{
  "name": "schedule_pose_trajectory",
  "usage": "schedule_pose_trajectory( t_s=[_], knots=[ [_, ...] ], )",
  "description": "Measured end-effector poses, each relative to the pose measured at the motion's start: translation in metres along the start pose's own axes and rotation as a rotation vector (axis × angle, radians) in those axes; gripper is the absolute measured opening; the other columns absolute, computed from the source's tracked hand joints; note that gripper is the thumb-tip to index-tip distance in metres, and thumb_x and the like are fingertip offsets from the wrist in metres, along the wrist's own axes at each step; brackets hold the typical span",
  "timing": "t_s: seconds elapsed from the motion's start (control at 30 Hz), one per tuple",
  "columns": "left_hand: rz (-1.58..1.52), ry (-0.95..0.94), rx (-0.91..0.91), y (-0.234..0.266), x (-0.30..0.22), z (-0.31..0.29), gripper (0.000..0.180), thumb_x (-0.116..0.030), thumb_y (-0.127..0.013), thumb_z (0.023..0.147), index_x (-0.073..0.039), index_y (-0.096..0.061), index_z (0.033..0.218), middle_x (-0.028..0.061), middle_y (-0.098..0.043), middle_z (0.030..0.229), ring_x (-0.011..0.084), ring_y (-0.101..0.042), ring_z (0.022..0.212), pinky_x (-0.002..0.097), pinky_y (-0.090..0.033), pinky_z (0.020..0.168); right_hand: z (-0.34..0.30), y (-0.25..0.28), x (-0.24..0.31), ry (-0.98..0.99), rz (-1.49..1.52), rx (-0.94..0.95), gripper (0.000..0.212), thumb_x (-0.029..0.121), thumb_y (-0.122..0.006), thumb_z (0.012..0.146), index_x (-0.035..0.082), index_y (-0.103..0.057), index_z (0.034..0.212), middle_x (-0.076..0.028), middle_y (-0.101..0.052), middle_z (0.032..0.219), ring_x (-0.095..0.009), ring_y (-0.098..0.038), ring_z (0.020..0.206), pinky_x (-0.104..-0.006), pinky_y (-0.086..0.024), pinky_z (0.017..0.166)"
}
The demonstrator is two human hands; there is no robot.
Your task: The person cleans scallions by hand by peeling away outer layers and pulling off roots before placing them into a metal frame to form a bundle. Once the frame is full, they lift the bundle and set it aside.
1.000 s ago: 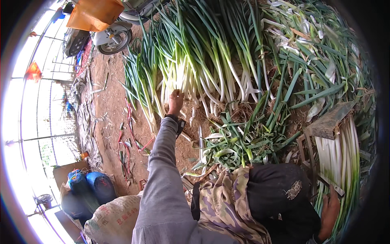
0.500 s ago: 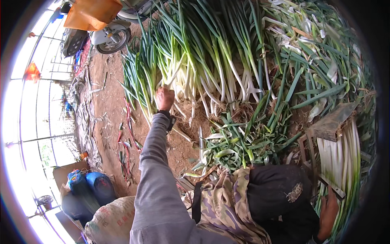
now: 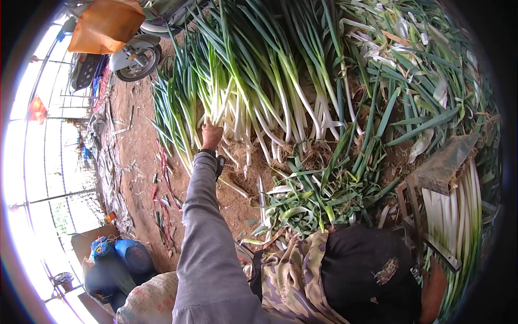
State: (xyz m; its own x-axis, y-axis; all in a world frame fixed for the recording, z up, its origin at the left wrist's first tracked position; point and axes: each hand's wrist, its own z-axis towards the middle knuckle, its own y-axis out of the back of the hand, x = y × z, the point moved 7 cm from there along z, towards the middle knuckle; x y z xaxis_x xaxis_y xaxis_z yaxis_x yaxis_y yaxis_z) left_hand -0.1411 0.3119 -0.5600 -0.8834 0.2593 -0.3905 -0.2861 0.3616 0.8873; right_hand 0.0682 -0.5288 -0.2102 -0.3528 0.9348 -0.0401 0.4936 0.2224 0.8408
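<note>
My left hand (image 3: 212, 135) reaches forward to the left part of a row of long green onions (image 3: 259, 102) with white stems and rooty ends. Its fingers are curled in at the white stems and look closed on a green onion stalk. My right hand (image 3: 433, 291) is low at the right, beside trimmed green onions (image 3: 453, 210) lying in a metal frame (image 3: 442, 254). The fingers of that hand are mostly hidden, so what they do does not show. A long blade-like strip (image 3: 262, 197) lies on the soil before my lap.
Stripped leaves (image 3: 307, 200) lie heaped before my knees, and a larger leaf pile (image 3: 426, 97) spreads at the far right. At the left are red ties (image 3: 162, 200), blue bundles (image 3: 132, 256) and a pale sack (image 3: 148, 302). A motorbike wheel (image 3: 139, 63) stands at the far left.
My left hand has come slightly nearer and left, still among the stems. My right hand sits a little lower, its fingers less visible. The whole view has shifted slightly.
</note>
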Motion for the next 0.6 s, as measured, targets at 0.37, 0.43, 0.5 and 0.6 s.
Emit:
schedule_pose_trajectory(
  t_s=[0.37, 0.43, 0.5, 0.6],
  knots=[
    [0.191, 0.076, 0.093, -0.006, -0.043, -0.012, 0.072, -0.057, -0.075, 0.086, 0.003, -0.063, 0.123, 0.0294, -0.07, 0.116, 0.0423, -0.069, 0.11, 0.0473, -0.055, 0.096, 0.001, 0.011, 0.011, -0.092, -0.057, 0.026, 0.05, 0.003, -0.066, 0.093, -0.001, -0.056, 0.142, -0.027, -0.063, 0.113, -0.047, -0.061, 0.104, -0.0509, -0.048, 0.089],
    [0.14, 0.081, 0.04, -0.018, -0.048, -0.021, 0.064, -0.048, -0.074, 0.086, 0.005, -0.061, 0.12, 0.0313, -0.07, 0.114, 0.0447, -0.069, 0.109, 0.048, -0.055, 0.098, 0.0, 0.013, 0.013, -0.089, -0.044, -0.008, 0.05, 0.003, -0.065, 0.093, 0.0, -0.056, 0.142, -0.027, -0.063, 0.111, -0.047, -0.061, 0.103, -0.051, -0.048, 0.089],
    [0.091, 0.075, -0.014, -0.016, -0.045, -0.025, 0.053, -0.035, -0.068, 0.087, 0.006, -0.062, 0.12, 0.0321, -0.07, 0.115, 0.0472, -0.067, 0.112, 0.0479, -0.054, 0.099, -0.003, 0.009, 0.01, -0.024, -0.041, -0.035, 0.05, 0.003, -0.065, 0.093, 0.0, -0.056, 0.142, -0.027, -0.063, 0.111, -0.047, -0.061, 0.103, -0.0509, -0.048, 0.089],
    [0.06, 0.129, -0.039, -0.005, -0.044, -0.023, 0.045, -0.023, -0.062, 0.086, 0.007, -0.063, 0.119, 0.0328, -0.069, 0.117, 0.0483, -0.067, 0.113, 0.0488, -0.053, 0.1, -0.01, 0.006, 0.006, 0.017, -0.018, -0.057, 0.05, 0.002, -0.065, 0.093, 0.0, -0.056, 0.142, -0.026, -0.063, 0.11, -0.047, -0.061, 0.102, -0.0509, -0.048, 0.088]
  ],
)
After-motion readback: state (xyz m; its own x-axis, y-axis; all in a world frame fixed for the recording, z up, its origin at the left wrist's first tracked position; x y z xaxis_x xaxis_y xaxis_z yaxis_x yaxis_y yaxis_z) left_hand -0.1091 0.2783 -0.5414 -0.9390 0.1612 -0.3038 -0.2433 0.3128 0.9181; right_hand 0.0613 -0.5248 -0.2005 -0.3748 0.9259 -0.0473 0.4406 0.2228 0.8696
